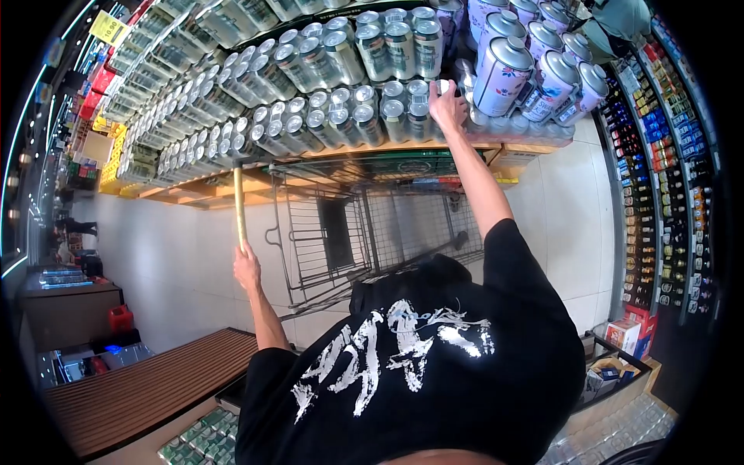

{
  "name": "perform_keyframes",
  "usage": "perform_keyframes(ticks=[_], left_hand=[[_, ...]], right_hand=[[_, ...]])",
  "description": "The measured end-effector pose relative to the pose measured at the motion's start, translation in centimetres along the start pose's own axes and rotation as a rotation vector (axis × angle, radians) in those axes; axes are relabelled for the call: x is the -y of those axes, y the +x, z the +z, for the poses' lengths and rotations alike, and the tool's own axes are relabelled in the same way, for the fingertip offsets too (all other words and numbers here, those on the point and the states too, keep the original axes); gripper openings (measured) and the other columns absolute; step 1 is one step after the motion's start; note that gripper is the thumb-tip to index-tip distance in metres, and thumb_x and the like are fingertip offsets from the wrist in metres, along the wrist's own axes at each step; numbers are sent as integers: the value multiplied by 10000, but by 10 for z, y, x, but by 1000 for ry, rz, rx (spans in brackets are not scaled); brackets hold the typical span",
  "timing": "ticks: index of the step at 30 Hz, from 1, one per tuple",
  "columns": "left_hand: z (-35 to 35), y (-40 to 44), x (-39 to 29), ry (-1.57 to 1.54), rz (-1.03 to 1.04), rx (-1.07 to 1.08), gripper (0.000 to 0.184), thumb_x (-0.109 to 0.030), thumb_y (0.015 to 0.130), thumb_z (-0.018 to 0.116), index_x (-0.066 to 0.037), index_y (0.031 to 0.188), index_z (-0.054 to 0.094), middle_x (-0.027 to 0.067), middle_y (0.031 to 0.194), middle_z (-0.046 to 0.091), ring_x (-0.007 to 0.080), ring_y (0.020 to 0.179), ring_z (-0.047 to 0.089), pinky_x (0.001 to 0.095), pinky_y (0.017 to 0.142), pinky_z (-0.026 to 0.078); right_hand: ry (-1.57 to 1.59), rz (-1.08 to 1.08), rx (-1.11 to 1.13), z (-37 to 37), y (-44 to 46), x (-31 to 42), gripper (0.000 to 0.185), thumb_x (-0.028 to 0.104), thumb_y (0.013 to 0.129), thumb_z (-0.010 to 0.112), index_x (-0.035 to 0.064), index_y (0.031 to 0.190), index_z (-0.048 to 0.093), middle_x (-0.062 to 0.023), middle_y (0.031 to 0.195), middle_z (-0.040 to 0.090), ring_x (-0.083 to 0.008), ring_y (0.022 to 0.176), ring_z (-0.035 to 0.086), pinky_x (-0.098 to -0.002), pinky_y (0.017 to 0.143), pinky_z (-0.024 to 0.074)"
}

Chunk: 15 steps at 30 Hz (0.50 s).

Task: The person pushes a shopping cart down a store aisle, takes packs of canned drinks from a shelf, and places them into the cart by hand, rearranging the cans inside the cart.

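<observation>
Left hand (247,268) grips rod (240,205), right hand (448,108) beside cans (394,115), cart (335,232) between.

Cool white strip lights (15,267) glow along the left edge, leaving a soft sheen on the pale tiled floor (178,248) and bright glints atop the drink cans (368,128). The black T-shirt (527,349) swallows most shadow detail. Fisheye distortion bows the bottle shelves (655,186) at right, black vignetting fills the corners, and the far-left background is dim and soft.

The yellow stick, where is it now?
In the head view, the yellow stick is left of the wire cart, its lower end in the left hand, below the cans.
</observation>
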<state>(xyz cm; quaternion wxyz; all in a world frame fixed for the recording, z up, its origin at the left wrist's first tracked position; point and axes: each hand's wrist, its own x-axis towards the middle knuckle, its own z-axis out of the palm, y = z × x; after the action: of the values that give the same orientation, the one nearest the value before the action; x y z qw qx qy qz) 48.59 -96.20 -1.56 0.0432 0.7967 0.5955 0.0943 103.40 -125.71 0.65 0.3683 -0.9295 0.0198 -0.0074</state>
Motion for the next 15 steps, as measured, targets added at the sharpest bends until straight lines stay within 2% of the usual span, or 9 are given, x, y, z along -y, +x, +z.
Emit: perform_keyframes(ticks=[1,4,7,10,11,14,15], left_hand=[[3,2,2,0,17,-19,477,-526,950,329,-110,1025,550,157,645,627,357,597,637,479,608,486],[-15,-7,-15,-62,-87,91,465,-495,952,357,-84,1026,561,244,888,633,454,819,599,532,706,468],[-19,-7,-18,-115,-14,76,426,-471,952,389,-105,1076,569,229,1094,581,401,1006,561,493,831,450],[-16,-12,-25,-33,99,-298,314,-368,932,500,-146,1144,569,183,1261,470,347,1189,437,460,970,365],[-14,-14,-31,-154,64,-319,334,-190,865,607,-160,1194,554,147,1307,430,332,1256,357,459,1031,292],[-22,-35,-82,-384,322,-365,369,-43,802,621,-109,1160,560,153,1276,458,332,1234,389,449,1025,312],[-24,-43,-105,-459,389,-297,342,-36,808,620,-87,1143,567,140,1264,472,322,1217,403,433,1023,317]], right_hand=[[24,-40,-12,1,3,-3,647,570,882,438,128,1351,377,-379,1215,425,-504,1123,447,-564,916,364],[-1,-40,-29,7,14,-12,633,587,873,455,149,1328,412,-306,1143,525,-437,1092,501,-510,889,403],[23,-68,1,6,17,-19,626,584,865,483,149,1314,438,-273,1087,573,-419,1049,538,-490,864,427],[97,-99,-53,10,15,-25,625,572,855,516,129,1294,467,-279,1027,592,-432,993,561,-486,842,439],[105,-120,-62,10,15,-27,621,562,854,528,120,1287,474,-281,1012,595,-433,980,565,-482,838,441],[139,-160,-107,2,2,-28,611,533,852,558,93,1271,491,-286,966,601,-437,946,573,-473,822,446],[156,-164,-131,-2,-5,-26,608,525,853,563,86,1268,493,-288,952,601,-439,937,574,-472,817,447]])
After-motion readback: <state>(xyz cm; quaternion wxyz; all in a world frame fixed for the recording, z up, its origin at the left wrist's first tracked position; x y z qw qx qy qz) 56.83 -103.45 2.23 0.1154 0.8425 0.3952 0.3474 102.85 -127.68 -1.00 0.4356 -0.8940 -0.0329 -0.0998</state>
